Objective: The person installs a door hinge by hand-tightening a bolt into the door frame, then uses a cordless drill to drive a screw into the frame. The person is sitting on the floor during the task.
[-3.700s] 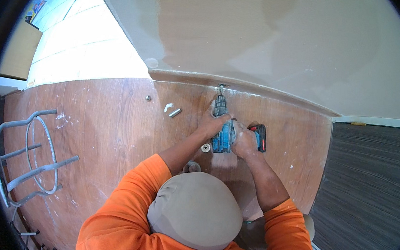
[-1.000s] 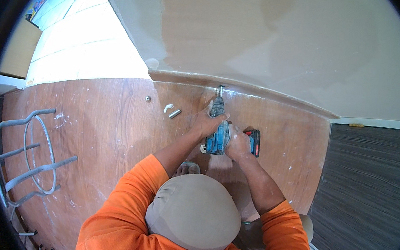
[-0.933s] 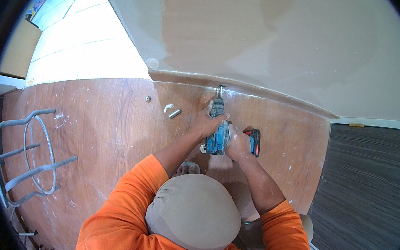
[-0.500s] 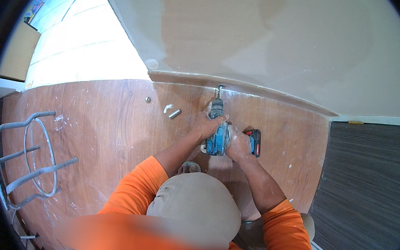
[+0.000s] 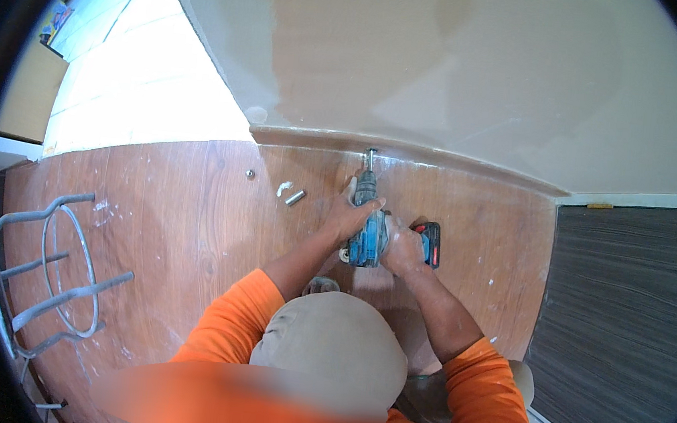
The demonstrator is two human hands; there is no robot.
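A blue and black cordless drill [image 5: 365, 242] lies on its side low over the brown floor, its bit [image 5: 370, 161] aimed away from me. The bit's far end meets the brown skirting strip [image 5: 305, 138] at the wall's foot; whether it has gone in, I cannot make out. Wrapped around the front of the drill's body is my left hand [image 5: 346, 216], thumb across the top. My right hand [image 5: 404, 248] grips the handle, and the black and red battery [image 5: 431, 244] sticks out to its right.
Left of the drill, a short metal tube [image 5: 296, 198], a white scrap [image 5: 284, 187] and a small round metal piece [image 5: 250, 174] lie on the floor. A grey tubular metal frame [image 5: 73, 298] stands at far left. A dark wood-grain panel [image 5: 627, 317] bounds the right.
The view has shifted very slightly, so the wall and floor sit a little lower. Both hands keep the same hold on the drill.
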